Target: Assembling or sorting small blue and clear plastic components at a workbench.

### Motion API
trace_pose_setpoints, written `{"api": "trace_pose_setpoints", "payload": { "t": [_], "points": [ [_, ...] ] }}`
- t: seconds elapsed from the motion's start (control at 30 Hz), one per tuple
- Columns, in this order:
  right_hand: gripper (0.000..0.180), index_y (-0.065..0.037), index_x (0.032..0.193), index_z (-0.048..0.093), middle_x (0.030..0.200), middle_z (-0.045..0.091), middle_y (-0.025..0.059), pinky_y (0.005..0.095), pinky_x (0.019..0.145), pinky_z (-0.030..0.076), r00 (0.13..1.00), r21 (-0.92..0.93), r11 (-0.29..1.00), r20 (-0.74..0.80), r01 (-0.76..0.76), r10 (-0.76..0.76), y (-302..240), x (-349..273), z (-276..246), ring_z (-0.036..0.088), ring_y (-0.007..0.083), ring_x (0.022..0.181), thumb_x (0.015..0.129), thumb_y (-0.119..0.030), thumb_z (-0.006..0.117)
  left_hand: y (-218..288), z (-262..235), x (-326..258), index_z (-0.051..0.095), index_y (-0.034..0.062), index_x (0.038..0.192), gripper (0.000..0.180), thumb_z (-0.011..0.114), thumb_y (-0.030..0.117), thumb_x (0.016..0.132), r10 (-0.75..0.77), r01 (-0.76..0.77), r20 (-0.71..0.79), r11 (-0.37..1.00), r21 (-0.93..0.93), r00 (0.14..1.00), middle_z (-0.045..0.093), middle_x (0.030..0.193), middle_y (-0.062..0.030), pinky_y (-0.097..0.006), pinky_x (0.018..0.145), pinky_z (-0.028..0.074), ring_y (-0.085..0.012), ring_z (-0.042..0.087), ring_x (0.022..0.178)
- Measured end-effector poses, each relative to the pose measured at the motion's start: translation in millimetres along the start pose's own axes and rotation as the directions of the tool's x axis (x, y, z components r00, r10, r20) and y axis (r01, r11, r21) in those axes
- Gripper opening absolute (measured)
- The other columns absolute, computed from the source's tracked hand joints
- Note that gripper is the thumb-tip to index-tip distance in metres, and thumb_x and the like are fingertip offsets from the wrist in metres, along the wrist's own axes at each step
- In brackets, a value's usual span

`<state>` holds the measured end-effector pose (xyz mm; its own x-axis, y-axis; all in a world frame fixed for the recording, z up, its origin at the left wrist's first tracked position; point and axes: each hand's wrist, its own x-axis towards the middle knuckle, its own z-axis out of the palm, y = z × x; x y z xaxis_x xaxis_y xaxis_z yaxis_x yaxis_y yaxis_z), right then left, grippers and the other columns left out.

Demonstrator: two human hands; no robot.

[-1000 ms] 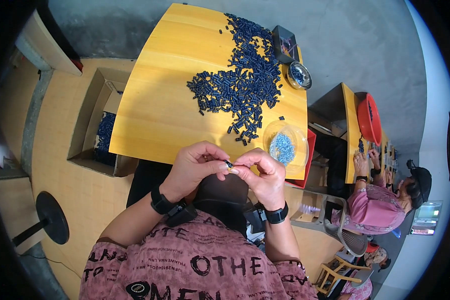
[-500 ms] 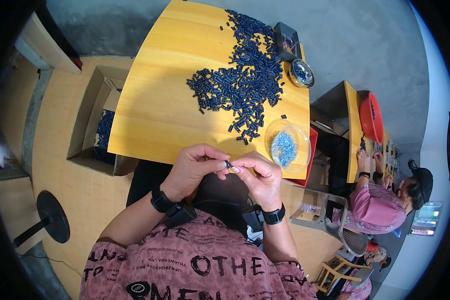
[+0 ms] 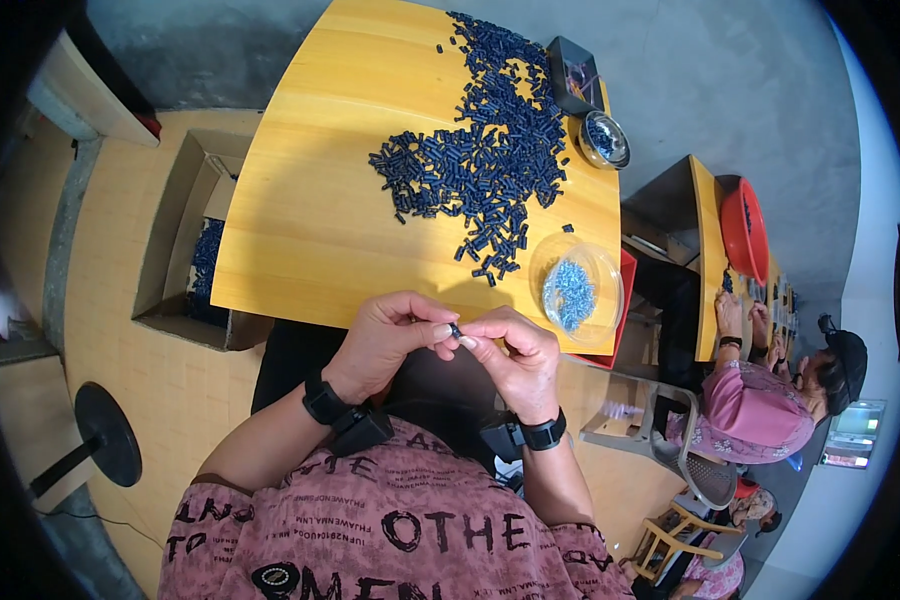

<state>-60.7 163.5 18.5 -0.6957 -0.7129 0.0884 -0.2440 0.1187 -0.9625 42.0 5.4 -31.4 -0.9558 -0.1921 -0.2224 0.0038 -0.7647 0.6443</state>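
My left hand (image 3: 395,337) pinches a small black cylindrical piece (image 3: 455,329) between thumb and fingers. From the other side my right hand (image 3: 514,352) meets it, its thumb and forefinger closed at the piece's lower end; whether a second tiny part sits between those fingertips is too small to tell. Both hands are just off the table's near edge, above my lap. Beyond them a large heap of like black pieces (image 3: 480,165) spreads over the yellow table (image 3: 310,190). Close to my right hand stands a clear round dish (image 3: 610,300) with small bluish, shiny parts (image 3: 570,293).
At the table's right edge are a metal bowl (image 3: 604,140) and a black tray (image 3: 575,75). A cardboard box (image 3: 165,250) with dark pieces stands on the floor to the left, near a round black stand (image 3: 108,433). Right, a co-worker (image 3: 760,410) sits by a red basin (image 3: 743,232).
My hands stay together around the small piece, with only a slight shift of the right hand. The view has moved a little; the things on the table lie as before.
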Motion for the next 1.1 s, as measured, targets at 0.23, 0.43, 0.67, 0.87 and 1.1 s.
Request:
{"api": "trace_pose_setpoints", "payload": {
  "t": [0.23,0.43,0.67,0.87,1.1],
  "points": [
    [0.011,-0.001,0.090,0.071,0.081,0.069,0.0073,0.0279,0.068,0.051,0.998,-0.134,0.991,-0.059,-0.025,0.017,0.5,-2.0,8.4,0.066,0.0168,0.074,0.082,0.007,0.072,-1.7,-3.4,2.9,0.068,-0.0025,0.098,0.010,0.067,-0.004,0.089,0.022,-0.022,0.007,0.996,0.082,1.000,0.069,0.094,-0.0122,-0.030,0.075,0.059,-0.0197,0.070,0.083],
    [0.011,-0.002,0.090,0.072,0.081,0.069,0.0076,0.0278,0.065,0.050,0.994,-0.198,0.980,-0.105,-0.014,-0.007,6.5,5.5,22.5,0.064,0.0166,0.070,0.082,0.006,0.072,-3.1,-8.4,7.0,0.067,-0.0020,0.100,0.010,0.066,-0.003,0.090,0.079,-0.071,-0.057,0.988,0.134,0.995,0.069,0.092,-0.0115,-0.030,0.077,0.057,-0.0184,0.069,0.080],
    [0.005,-0.001,0.087,0.071,0.083,0.069,0.0124,0.0326,0.067,0.050,0.991,-0.334,0.943,-0.127,-0.007,-0.038,11.6,53.5,11.4,0.065,0.0250,0.074,0.083,0.002,0.069,1.9,-13.6,13.8,0.064,-0.0009,0.105,0.012,0.062,-0.001,0.093,0.109,-0.120,-0.160,0.991,-0.058,0.981,0.068,0.093,-0.0113,-0.031,0.074,0.055,-0.0186,0.067,0.082],
    [0.004,-0.003,0.081,0.071,0.077,0.063,0.0135,0.0429,0.070,0.050,0.938,-0.803,0.571,-0.043,0.172,-0.343,30.8,90.0,11.4,0.061,0.0330,0.078,0.077,-0.002,0.071,3.4,-17.4,13.2,0.064,0.0002,0.105,0.012,0.061,-0.003,0.093,0.123,-0.146,-0.140,0.975,-0.168,0.982,0.068,0.095,-0.0118,-0.032,0.075,0.056,-0.0196,0.067,0.084],
    [0.005,-0.003,0.079,0.070,0.078,0.064,0.0126,0.0430,0.071,0.051,0.963,-0.870,0.464,0.044,0.168,-0.267,29.7,98.8,11.7,0.062,0.0331,0.079,0.075,-0.003,0.073,3.9,-18.2,12.5,0.063,0.0009,0.106,0.013,0.061,-0.003,0.093,0.128,-0.148,-0.102,0.964,-0.220,0.987,0.068,0.099,-0.0130,-0.038,0.082,0.058,-0.0241,0.070,0.091]
  ]
}}
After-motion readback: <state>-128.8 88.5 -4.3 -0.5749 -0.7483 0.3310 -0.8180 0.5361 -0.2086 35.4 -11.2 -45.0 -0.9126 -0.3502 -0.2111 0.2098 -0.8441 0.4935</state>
